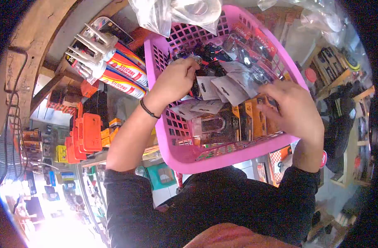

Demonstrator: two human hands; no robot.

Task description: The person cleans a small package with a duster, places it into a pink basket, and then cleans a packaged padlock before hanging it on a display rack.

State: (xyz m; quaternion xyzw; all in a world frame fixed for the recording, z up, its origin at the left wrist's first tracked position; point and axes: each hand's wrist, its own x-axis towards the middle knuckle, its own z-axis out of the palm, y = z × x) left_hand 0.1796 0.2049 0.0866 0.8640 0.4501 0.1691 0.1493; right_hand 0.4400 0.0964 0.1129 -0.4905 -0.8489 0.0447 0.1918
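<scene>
A pink plastic basket with lattice sides holds many packaged goods. My left hand, with a dark band on its wrist, reaches in over the left rim. Its fingers are curled together at some dark packaged items; what they grip is hidden. My right hand is over the right side, thumb and fingers apart, close to several white hang-hole cards on clear packs. Below these lie orange-yellow packs and a clear pack with a U-shaped metal part.
Silicone tubes with nozzles lie left of the basket. Clear plastic bags hang over its far rim. Orange cases stand at the left, near a wooden post. Stocked shelves line the right side.
</scene>
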